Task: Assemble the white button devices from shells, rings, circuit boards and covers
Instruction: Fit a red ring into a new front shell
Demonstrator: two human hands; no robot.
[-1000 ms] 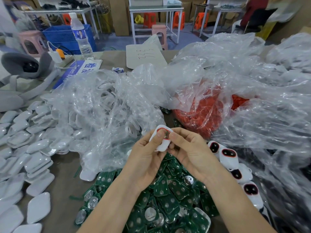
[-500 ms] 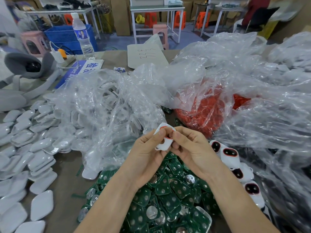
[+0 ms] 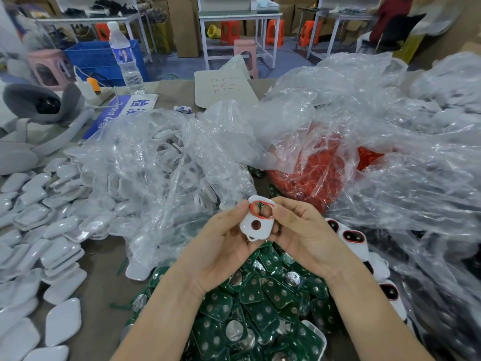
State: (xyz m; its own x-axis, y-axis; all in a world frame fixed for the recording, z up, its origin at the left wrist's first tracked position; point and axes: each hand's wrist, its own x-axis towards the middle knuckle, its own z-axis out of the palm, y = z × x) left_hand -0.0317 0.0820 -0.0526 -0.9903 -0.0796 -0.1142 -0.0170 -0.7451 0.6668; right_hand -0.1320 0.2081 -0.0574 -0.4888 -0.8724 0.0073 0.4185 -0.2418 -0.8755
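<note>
Both hands hold one white shell (image 3: 256, 225) upright above a heap of green circuit boards (image 3: 260, 303). My left hand (image 3: 223, 246) pinches its left edge with thumb and fingers. My right hand (image 3: 302, 233) grips its right side, fingertips showing through the shell's large opening. A thin red ring (image 3: 260, 210) lies around that opening; a small round hole sits below it. White covers (image 3: 39, 246) lie spread at the left. A clear bag holds red rings (image 3: 312, 175) behind the hands. Shells with red rings fitted (image 3: 355, 238) lie at the right.
A clear bag of white shells (image 3: 161, 162) lies left of centre. More crumpled plastic bags (image 3: 416, 142) fill the right side. A water bottle (image 3: 125, 58), a grey headset (image 3: 44, 105) and a blue sign (image 3: 122, 113) stand at the back left.
The shell has been turned so that its front with both openings faces me, and the red ring now shows around the large opening. Both hands stayed in place.
</note>
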